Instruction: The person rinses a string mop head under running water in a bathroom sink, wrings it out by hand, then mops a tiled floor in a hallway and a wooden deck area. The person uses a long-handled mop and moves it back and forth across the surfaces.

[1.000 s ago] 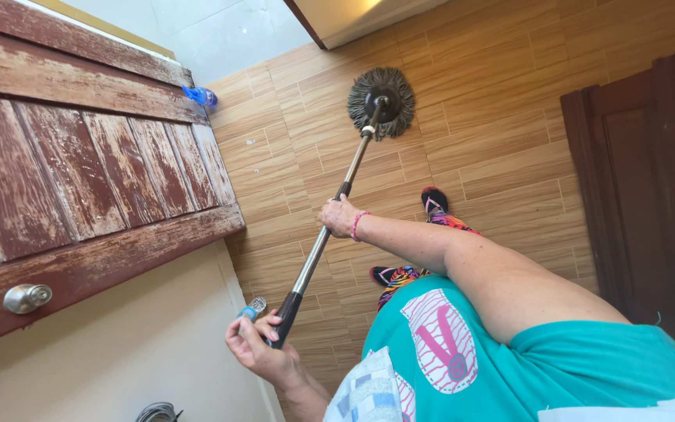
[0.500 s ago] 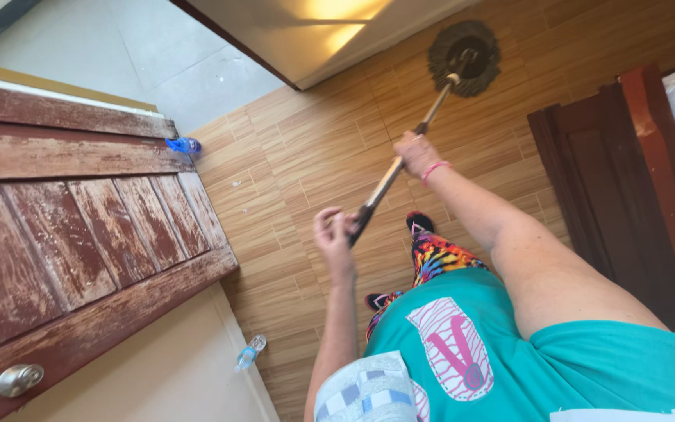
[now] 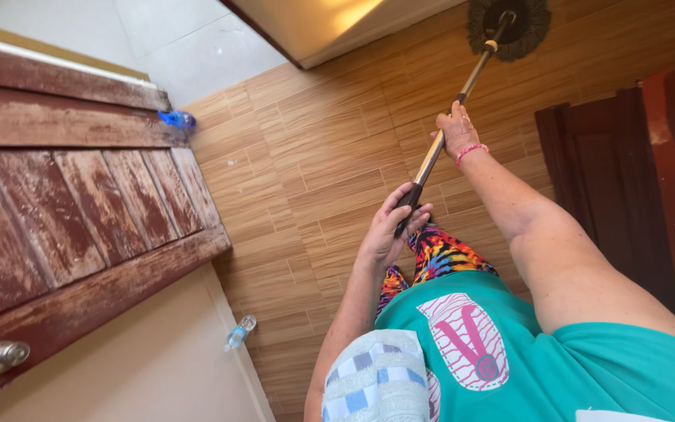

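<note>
I hold a mop with a silver metal pole (image 3: 474, 78) and a black grip at its near end. Its round dark string head (image 3: 521, 27) rests on the wood-look tile floor (image 3: 306, 156) at the top of the view, near a doorway. My left hand (image 3: 391, 230) is wrapped around the black grip end. Further up the pole is my right hand (image 3: 456, 129), closed on it, a pink band on its wrist. My arms reach out in front of a teal shirt and bright patterned trousers.
A worn red-brown wooden door (image 3: 64, 227) with a round metal knob (image 3: 1, 355) fills the left. A small plastic bottle (image 3: 238, 332) lies on the floor by the door's edge and a blue object (image 3: 176, 119) by its far corner. A dark wooden door (image 3: 611, 180) stands at right.
The mop head has been pushed further away toward the doorway. Both hands moved up and right with the pole, and the view swung so the small bottle lies farther from my left hand.
</note>
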